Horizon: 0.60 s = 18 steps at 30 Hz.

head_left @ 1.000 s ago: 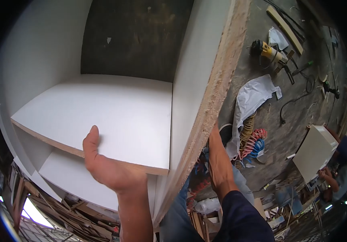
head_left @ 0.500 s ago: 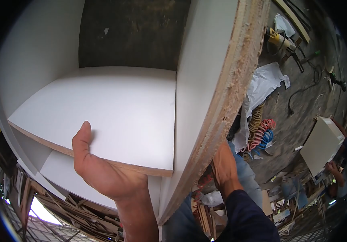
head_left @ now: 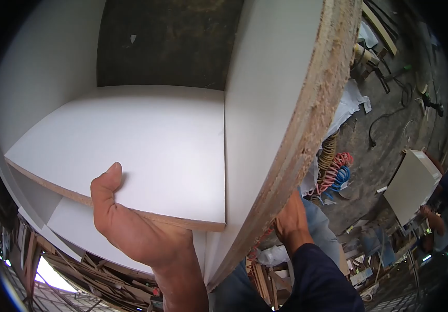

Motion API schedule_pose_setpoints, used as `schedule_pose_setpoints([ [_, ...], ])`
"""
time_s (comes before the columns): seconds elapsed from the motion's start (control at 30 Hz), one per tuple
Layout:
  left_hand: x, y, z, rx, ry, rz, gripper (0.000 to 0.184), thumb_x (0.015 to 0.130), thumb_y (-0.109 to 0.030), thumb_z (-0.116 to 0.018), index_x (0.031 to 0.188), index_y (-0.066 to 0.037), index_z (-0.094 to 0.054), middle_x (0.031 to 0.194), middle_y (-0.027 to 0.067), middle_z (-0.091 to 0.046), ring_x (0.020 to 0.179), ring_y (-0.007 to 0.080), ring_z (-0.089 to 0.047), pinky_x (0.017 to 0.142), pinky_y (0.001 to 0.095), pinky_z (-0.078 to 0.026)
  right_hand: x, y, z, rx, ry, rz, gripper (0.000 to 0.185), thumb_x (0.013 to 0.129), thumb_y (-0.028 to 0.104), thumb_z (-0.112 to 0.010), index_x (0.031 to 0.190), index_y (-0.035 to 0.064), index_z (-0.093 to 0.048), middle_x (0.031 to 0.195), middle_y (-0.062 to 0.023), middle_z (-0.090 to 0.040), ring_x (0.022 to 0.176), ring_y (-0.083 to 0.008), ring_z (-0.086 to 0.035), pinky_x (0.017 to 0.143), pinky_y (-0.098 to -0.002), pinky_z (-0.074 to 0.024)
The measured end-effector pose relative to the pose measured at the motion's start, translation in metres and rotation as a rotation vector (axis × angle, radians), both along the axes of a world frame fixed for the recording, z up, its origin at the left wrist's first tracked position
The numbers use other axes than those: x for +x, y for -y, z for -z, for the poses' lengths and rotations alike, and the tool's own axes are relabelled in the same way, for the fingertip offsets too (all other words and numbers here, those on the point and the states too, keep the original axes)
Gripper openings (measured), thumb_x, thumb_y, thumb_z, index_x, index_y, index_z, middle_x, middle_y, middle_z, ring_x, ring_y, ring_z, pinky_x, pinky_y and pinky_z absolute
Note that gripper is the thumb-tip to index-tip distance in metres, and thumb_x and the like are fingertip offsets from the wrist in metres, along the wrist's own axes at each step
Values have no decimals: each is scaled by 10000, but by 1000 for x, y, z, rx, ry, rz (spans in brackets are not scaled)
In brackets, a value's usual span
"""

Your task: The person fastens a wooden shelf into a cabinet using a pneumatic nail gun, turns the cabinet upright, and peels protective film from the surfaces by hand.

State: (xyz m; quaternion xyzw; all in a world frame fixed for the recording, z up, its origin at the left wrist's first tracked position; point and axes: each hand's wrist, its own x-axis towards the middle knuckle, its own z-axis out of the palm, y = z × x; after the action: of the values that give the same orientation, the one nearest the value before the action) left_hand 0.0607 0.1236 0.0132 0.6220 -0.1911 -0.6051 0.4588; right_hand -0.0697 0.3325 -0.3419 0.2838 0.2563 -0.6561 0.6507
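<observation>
My left hand (head_left: pixel 135 229) grips the front edge of a white shelf board (head_left: pixel 166 140), its thumb bent over the top face and its other fingers hidden underneath. The board lies inside a white cabinet, against the inner face of the side panel (head_left: pixel 270 104). That panel's raw front edge (head_left: pixel 312 125) is rough, brown and layered. On the outer side of the panel is my right hand (head_left: pixel 292 221), close to its lower edge. The fingers there are hidden behind the panel, so their grip cannot be made out.
A dark back panel (head_left: pixel 166 41) closes the cabinet behind the board. Coiled red and blue hoses (head_left: pixel 341 174), white sheeting (head_left: pixel 346 109) and a power tool (head_left: pixel 364 54) lie on the floor at right. Another person's hand (head_left: pixel 429 212) is by a pale panel (head_left: pixel 412 184).
My left thumb has bent more and shifted slightly over the board. The side panel's edge appears farther right, covering more of the floor items. My right hand sits slightly lower beside it.
</observation>
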Motion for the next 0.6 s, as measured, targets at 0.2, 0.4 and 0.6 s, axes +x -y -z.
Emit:
schedule_pose_setpoints([
  [0.2,-6,1,-3,-13,28,-33,337,961,-156,-456,1158,118,-444,1088,198,-529,1012,221,-636,870,299,-586,3,-3,-4,16,-20,24,466,984,141,-571,1408,-8,-449,603,32,-452,491,-86,-474,664,-303,-491],
  [0.4,-10,-4,-3,-77,363,112,297,1001,-155,-452,1165,93,-441,1077,211,-529,1004,244,-627,873,325,-586,-2,-9,0,-10,-42,73,473,994,135,-542,1427,-13,-426,615,24,-465,498,-91,-496,686,-315,-508],
  [0.6,15,-17,13,-346,602,345,292,1000,-146,-554,1162,73,-450,1082,206,-528,1007,249,-611,892,323,-563,-5,-20,7,4,-24,88,486,990,124,-540,1439,-12,-411,612,17,-455,510,-96,-507,704,-329,-525],
])
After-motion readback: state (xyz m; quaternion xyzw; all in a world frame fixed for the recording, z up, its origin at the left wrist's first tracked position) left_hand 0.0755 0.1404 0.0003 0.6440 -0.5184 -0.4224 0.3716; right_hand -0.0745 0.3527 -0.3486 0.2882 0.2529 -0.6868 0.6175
